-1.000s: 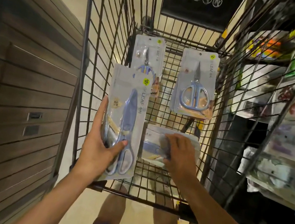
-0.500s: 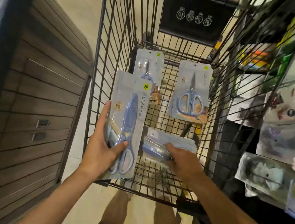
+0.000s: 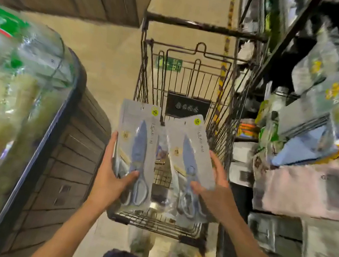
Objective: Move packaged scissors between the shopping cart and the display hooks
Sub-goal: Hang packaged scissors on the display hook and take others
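Two scissor packs held above the cart

One pack (image 3: 138, 145) is gripped by the left hand (image 3: 110, 176), another pack (image 3: 191, 154) by the right hand (image 3: 214, 188), over the shopping cart (image 3: 160, 228).

Two bare forearms reach forward from the bottom of the frame, both raised above the near end of the black wire shopping cart (image 3: 160, 228). The left hand (image 3: 111, 177) grips the lower part of a clear flat packet of blue-handled scissors (image 3: 138, 145), thumb pressed across its front and fingers wrapped behind its left edge. The right hand (image 3: 213, 190) holds a second matching scissors packet (image 3: 191, 154) the same way, thumb on the front and fingers along the right edge. The wrists are well apart, palms turned inward toward each other.
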Tool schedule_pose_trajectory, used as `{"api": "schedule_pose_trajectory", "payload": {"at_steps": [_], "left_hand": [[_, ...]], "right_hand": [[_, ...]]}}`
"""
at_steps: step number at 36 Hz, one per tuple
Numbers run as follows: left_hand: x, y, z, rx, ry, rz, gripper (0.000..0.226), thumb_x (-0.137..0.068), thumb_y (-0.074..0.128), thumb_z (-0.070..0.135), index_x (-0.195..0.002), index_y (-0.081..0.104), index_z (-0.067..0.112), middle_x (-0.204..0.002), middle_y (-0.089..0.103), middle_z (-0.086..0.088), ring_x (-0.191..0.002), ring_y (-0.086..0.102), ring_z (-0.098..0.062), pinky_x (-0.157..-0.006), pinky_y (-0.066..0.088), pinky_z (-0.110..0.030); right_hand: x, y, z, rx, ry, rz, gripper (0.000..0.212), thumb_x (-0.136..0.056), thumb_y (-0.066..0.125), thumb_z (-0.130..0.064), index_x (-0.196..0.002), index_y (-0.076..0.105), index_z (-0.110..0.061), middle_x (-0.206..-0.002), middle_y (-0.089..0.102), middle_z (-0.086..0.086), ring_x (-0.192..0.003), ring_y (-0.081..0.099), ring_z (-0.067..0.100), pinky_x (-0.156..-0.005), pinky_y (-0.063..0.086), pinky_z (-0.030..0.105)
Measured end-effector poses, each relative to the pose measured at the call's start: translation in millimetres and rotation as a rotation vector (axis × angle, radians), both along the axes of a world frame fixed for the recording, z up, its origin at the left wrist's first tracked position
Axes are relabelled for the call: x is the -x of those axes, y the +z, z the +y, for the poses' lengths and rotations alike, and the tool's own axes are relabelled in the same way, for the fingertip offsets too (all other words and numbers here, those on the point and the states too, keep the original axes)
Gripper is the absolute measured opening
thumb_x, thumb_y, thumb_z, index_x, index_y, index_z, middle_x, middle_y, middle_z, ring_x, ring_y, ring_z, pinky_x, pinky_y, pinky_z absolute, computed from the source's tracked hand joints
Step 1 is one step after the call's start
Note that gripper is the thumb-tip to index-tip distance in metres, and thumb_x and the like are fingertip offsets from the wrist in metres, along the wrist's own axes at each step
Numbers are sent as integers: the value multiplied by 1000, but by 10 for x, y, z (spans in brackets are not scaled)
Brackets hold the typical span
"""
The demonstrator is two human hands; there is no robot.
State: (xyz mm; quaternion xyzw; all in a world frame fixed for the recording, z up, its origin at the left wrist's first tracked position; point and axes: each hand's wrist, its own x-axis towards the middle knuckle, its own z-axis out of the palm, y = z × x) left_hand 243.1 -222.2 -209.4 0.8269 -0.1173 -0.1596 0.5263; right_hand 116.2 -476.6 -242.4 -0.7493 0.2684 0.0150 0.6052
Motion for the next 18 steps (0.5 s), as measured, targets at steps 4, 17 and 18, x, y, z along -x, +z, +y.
{"api": "schedule_pose_trajectory", "payload": {"at_steps": [4, 17, 18], "left_hand": [[-8, 335, -51, 44, -42, -73, 110, -81, 82, 8, -161, 11, 33, -166, 17, 21, -151, 20, 1, -112, 26, -4], [-225, 919, -80, 181, -309, -186, 105, -83, 80, 26, -156, 9, 52, -162, 13, 33, -150, 16, 6, -119, 21, -25], [-254, 941, -69, 184, -335, -182, 105, -82, 80, 28, -155, 9, 54, -162, 13, 33, -150, 17, 6, -119, 22, -25]], "right_hand": [[169, 398, -13, 21, -55, -112, 97, -85, 80, -15, -157, 19, -38, -142, 37, -46, -130, 41, -20, -108, 40, 12], [410, 1169, 451, 134, -339, -318, 91, -86, 78, -10, -154, 27, -43, -142, 43, -40, -132, 46, -9, -103, 47, 16], [440, 1198, 527, 134, -371, -327, 91, -86, 77, -8, -154, 27, -42, -142, 44, -40, -133, 46, -8, -101, 46, 14]]}}
